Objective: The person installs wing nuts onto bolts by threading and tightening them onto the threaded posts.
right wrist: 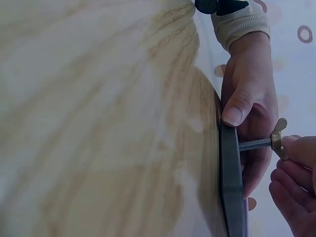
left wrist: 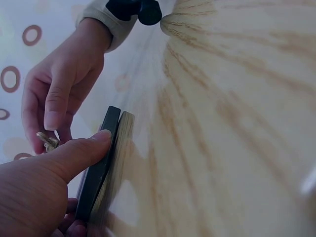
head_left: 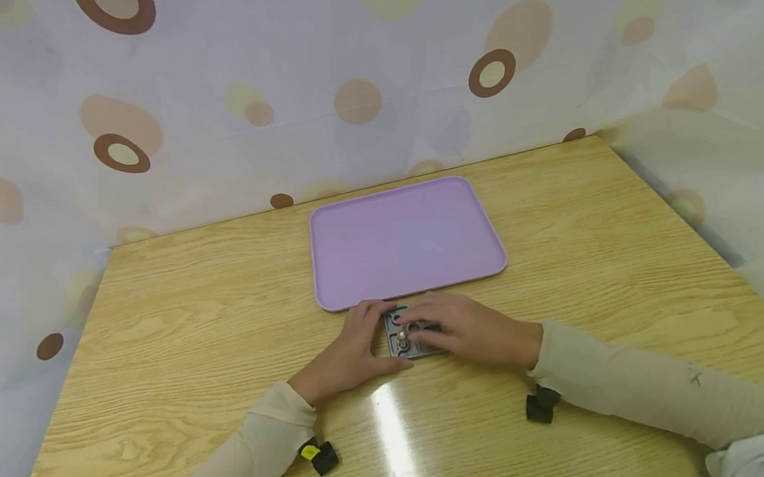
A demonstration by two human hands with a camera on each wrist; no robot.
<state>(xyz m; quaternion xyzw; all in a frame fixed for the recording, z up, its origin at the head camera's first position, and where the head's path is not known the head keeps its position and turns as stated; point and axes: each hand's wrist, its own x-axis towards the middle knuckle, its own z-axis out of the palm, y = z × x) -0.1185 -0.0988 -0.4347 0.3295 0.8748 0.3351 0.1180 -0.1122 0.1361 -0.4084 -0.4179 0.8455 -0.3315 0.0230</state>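
Observation:
On the wooden table lies a flat grey metal plate (head_left: 413, 352) with shaped recesses. A threaded bolt (right wrist: 255, 144) stands up from it, carrying a brass-coloured wing nut (right wrist: 278, 139) near its top end. My left hand (head_left: 350, 349) grips the plate by its edges, thumb on the near side and fingers on the far side. From the right, my right hand (head_left: 466, 329) reaches over the plate, its thumb and fingertips at the wing nut, pinching a wing. In the left wrist view the wing nut (left wrist: 48, 140) shows just under the right fingertips. The right hand hides part of the plate.
A purple tray (head_left: 405, 240) lies just behind the plate, close to the left fingertips. Patterned curtain (head_left: 314, 64) hangs behind the table and along its sides. Black wrist cameras (head_left: 325, 458) sit under both sleeves. A bright reflection crosses the wooden table (head_left: 213, 312) in front.

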